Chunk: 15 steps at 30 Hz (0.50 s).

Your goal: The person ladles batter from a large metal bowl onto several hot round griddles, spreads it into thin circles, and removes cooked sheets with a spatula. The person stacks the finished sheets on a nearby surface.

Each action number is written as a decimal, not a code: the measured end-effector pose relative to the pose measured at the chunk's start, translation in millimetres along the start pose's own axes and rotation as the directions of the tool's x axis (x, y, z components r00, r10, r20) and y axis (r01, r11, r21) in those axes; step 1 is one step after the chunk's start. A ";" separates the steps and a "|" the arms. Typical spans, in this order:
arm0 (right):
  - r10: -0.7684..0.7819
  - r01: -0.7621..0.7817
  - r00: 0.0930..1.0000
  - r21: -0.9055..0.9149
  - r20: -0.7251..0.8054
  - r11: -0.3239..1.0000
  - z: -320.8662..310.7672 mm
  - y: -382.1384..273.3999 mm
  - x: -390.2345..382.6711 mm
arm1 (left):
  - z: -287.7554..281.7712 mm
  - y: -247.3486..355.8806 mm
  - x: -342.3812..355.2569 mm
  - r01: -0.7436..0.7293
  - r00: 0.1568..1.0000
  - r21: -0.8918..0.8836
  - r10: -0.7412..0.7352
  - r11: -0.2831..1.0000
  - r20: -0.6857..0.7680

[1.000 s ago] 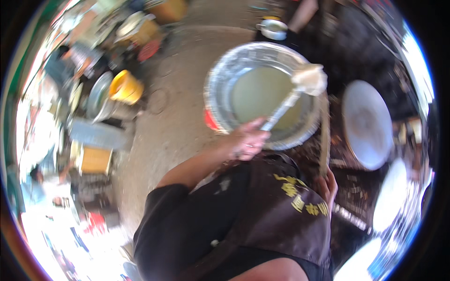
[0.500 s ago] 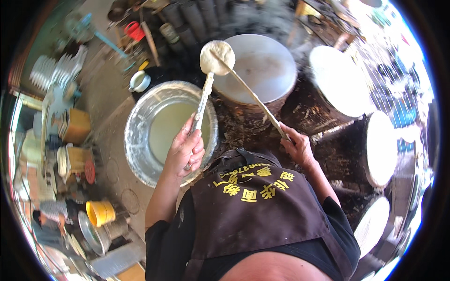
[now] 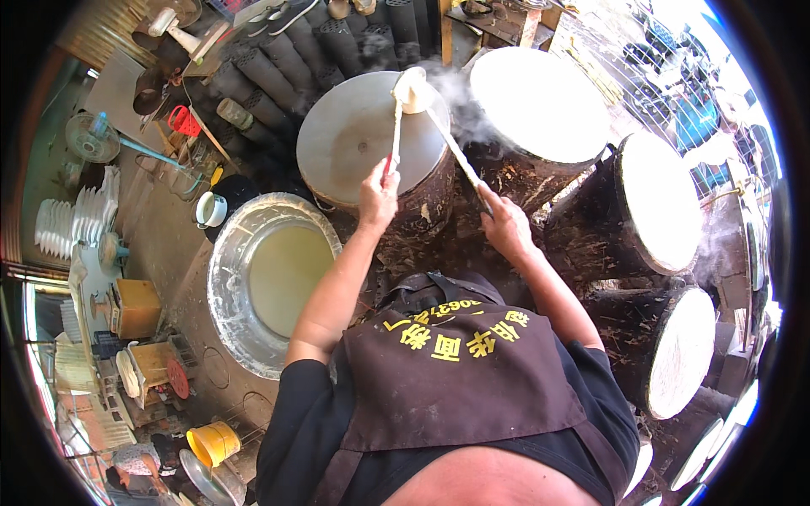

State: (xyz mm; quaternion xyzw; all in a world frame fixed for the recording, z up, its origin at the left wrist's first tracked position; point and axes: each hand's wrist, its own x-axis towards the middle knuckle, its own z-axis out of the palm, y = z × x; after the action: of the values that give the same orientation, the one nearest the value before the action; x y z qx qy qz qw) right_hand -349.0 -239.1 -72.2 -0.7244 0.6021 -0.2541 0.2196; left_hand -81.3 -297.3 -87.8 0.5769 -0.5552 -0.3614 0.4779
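My left hand (image 3: 379,196) is closed around the handle of a batter-coated ladle (image 3: 413,89). The ladle's bowl hangs over the far right part of a round grey griddle (image 3: 359,139) on a drum stove. In my right hand (image 3: 508,228) is a slim stick (image 3: 456,153), its far end meeting the ladle's bowl. Pale, thick batter clings to the bowl, which looks tilted. A large metal basin (image 3: 224,295) of thin, pale greenish-white liquid (image 3: 291,278) stands left of my left forearm.
More drum stoves with bright white round tops (image 3: 540,101) curve around to my right, steam rising among them. Black cylindrical briquettes (image 3: 304,55) are stacked behind the griddle. A white enamel mug (image 3: 211,209) and yellow bucket (image 3: 213,443) are on the left. Someone (image 3: 139,464) is at lower left.
Both hands have moved farther forward, carrying the ladle and stick from beside the basin to over the griddle. The bowl, seen round and full before, now appears tipped. The view has turned.
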 end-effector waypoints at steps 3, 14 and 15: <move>0.038 -0.038 0.999 -0.008 -0.006 0.999 20.5 19.4 4.8 | -21.2 4.0 21.2 -0.192 0.969 0.490 0.242 0.850 -0.040; 0.036 -0.028 0.998 0.166 -0.047 0.986 59.0 29.0 24.2 | -118.5 138.9 50.3 -0.141 0.941 0.148 0.179 0.979 -0.288; 0.025 -0.016 0.999 0.220 -0.042 0.975 58.3 29.6 19.3 | -109.1 162.6 23.6 -0.019 0.984 -0.162 -0.010 0.987 -0.180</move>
State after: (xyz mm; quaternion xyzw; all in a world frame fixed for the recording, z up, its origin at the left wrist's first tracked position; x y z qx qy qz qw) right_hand -331.8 -262.6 -133.9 -0.6836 0.5824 -0.3329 0.2876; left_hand -23.0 -292.3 100.6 0.5649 -0.4797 -0.3507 0.5725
